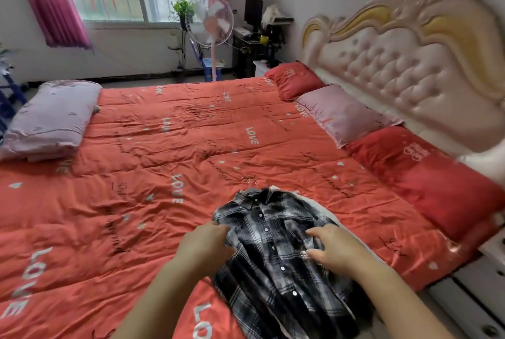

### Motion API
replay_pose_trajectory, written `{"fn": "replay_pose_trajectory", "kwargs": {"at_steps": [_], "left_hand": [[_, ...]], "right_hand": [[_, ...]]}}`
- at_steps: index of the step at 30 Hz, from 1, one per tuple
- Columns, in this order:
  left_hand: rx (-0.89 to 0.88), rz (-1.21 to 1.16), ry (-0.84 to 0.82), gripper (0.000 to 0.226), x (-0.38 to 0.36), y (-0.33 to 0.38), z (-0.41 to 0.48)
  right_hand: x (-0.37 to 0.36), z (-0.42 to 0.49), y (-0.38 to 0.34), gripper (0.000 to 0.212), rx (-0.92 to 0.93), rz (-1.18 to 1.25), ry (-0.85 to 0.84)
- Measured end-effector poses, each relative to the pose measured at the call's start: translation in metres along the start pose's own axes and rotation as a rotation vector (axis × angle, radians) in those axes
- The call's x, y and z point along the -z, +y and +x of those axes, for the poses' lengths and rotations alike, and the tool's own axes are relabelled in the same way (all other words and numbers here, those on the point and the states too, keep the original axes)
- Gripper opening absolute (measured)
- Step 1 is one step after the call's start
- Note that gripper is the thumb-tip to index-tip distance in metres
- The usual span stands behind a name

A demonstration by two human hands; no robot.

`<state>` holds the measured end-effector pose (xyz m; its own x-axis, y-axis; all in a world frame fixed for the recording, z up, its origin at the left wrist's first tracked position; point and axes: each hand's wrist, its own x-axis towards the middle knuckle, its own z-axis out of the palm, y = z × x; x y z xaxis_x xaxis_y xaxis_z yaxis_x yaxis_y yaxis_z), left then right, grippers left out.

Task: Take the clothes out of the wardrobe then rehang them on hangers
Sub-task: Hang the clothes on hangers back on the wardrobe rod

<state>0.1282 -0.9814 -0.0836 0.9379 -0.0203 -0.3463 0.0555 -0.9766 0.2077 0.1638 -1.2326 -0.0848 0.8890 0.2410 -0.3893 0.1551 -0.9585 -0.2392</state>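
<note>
Head view: one checked shirt [276, 251] lies flat on the red bed cover [153, 174], near the close edge.
Left hand [205, 245]: at the shirt's left side. Its bent fingertips [220, 229] touch the cloth. I cannot tell if they pinch it.
Right hand [336, 250]: on the shirt's front, right of the buttons, with its fingers [317, 232] spread apart on the cloth.
Hanger [249, 183]: its hook sticks out above the collar.
White cloth [303, 198]: peeks out from under the shirt.
Count: two hands, two red pillows [426, 174], one pink pillow [341, 114] between them, one fan [210, 23].
</note>
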Motion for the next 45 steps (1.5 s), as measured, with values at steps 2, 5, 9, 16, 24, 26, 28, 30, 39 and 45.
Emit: {"fn": "replay_pose_trajectory", "kwargs": {"at_steps": [2,5,9,16,24,26,28,30,39,45], "left_hand": [[0.014,0.000,-0.022,0.048,0.001,0.003,0.029],[0.060,0.000,-0.048,0.047,-0.001,0.009,0.079],[0.150,-0.023,-0.088,0.043,-0.004,0.018,0.156],[0.302,-0.118,-0.187,0.047,-0.037,0.020,0.293],[0.370,-0.173,-0.318,0.046,-0.115,-0.005,0.394],[0.390,-0.196,-0.338,0.046,-0.132,-0.010,0.406],[0.404,-0.209,-0.348,0.046,-0.146,-0.014,0.414],[0.418,-0.227,-0.349,0.046,-0.157,-0.020,0.419],[0.460,-0.305,-0.254,0.045,-0.175,-0.037,0.414],[0.488,-0.364,0.070,0.046,-0.152,-0.040,0.385]], "right_hand": [[0.005,0.032,0.010,0.054,0.014,0.001,-0.014],[0.013,0.091,0.025,0.053,0.055,-0.023,-0.054],[0.023,0.189,0.042,0.052,0.147,-0.051,-0.149],[0.005,0.366,0.063,0.043,0.282,-0.122,-0.303],[-0.075,0.516,0.052,0.047,0.317,-0.113,-0.327],[-0.097,0.541,0.047,0.044,0.314,-0.122,-0.310],[-0.117,0.563,0.043,0.042,0.324,-0.113,-0.269],[-0.135,0.581,0.039,0.042,0.304,-0.067,-0.241],[-0.163,0.599,0.042,0.035,0.292,-0.006,-0.058],[-0.117,0.547,0.028,0.024,0.435,0.140,0.006]]}}
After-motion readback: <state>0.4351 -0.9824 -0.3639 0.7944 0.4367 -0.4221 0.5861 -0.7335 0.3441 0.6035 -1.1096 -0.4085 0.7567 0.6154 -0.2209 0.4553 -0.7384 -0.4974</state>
